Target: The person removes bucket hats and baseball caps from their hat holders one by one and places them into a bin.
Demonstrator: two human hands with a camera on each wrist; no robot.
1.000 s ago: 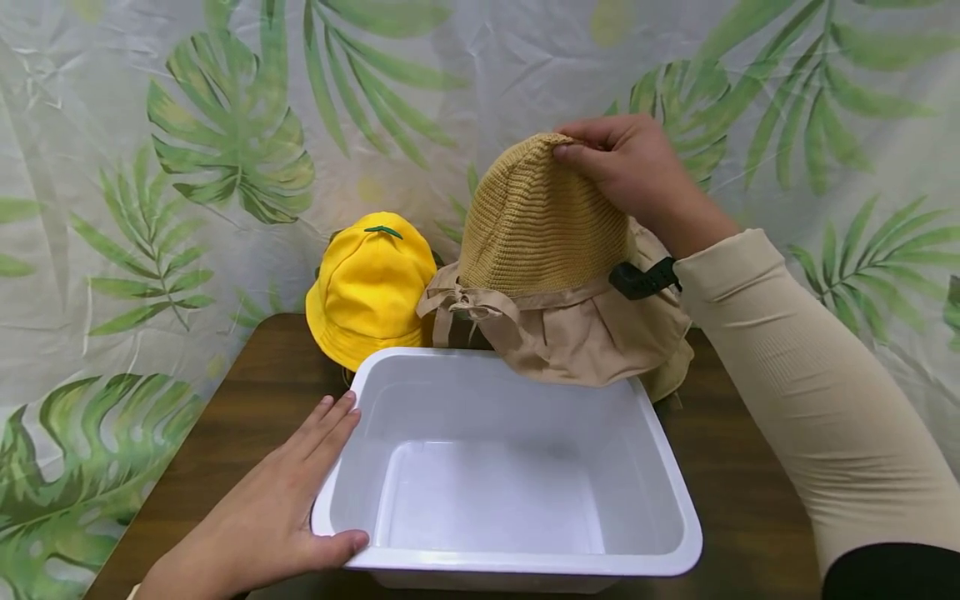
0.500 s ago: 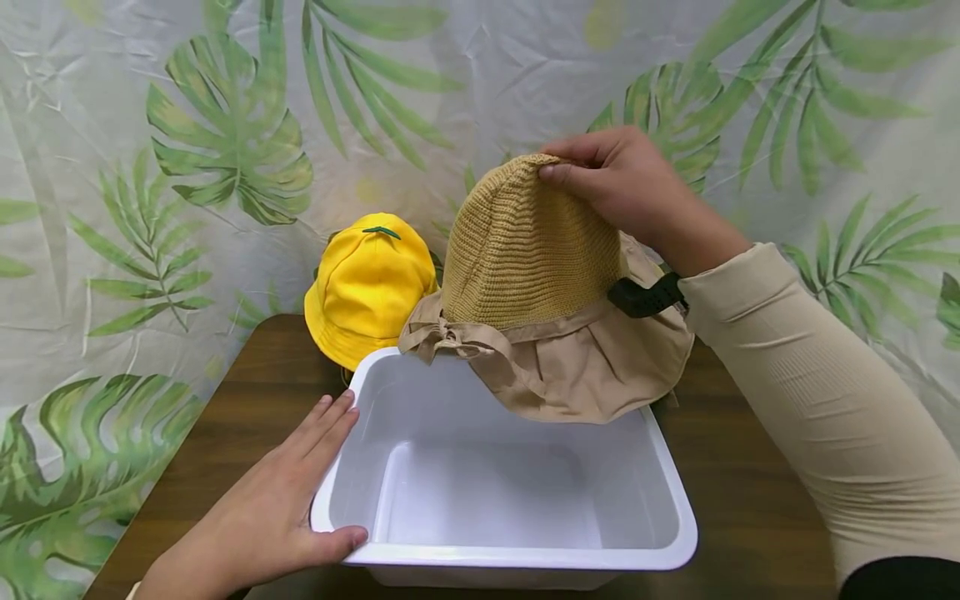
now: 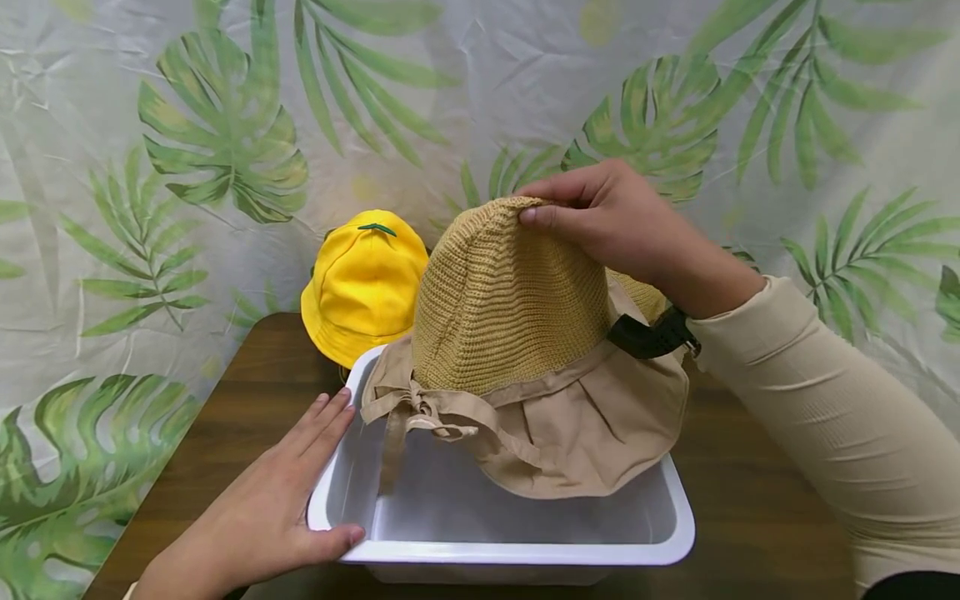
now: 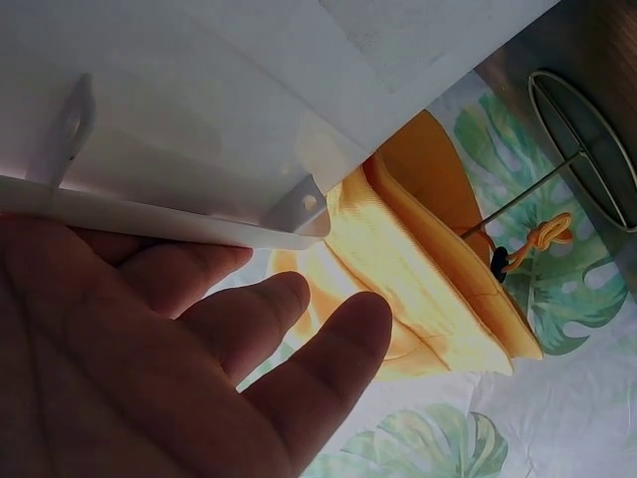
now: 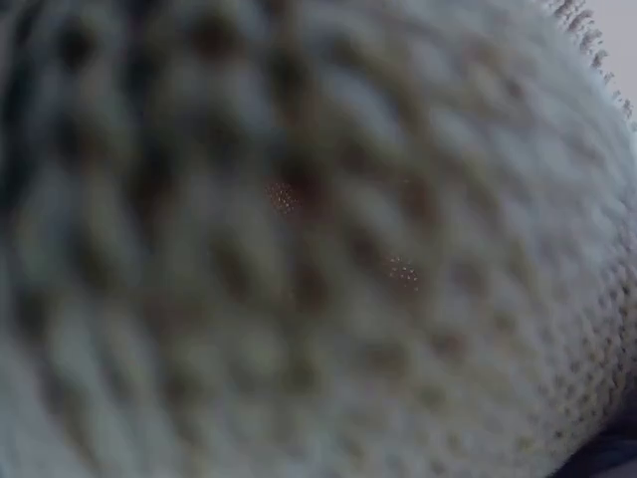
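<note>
My right hand [image 3: 630, 225] pinches the top of a sun hat [image 3: 510, 308] between thumb and fingers. The hat has a straw-coloured knitted crown, a beige cloth brim and a ribbon bow. It hangs over a white plastic basin [image 3: 585, 550], covering much of the inside. In the right wrist view, the blurred knit [image 5: 318, 239] fills nearly everything. My left hand [image 3: 262, 492] rests against the basin's left rim, fingers straight and thumb at the front corner. The left wrist view shows its fingers [image 4: 338, 349] spread beneath the rim [image 4: 149, 219].
A yellow bucket hat [image 3: 367, 287] with a green leaf tab stands behind the basin at left. The left wrist view shows a wire stand [image 4: 582, 154] under it. Another tan knitted piece [image 3: 637, 292] shows partly behind my right wrist. A leaf-patterned cloth hangs behind the dark wooden table [image 3: 765, 500].
My right hand has brought the sun hat down and toward me, from behind the basin to over its opening. The left hand has stayed on the rim.
</note>
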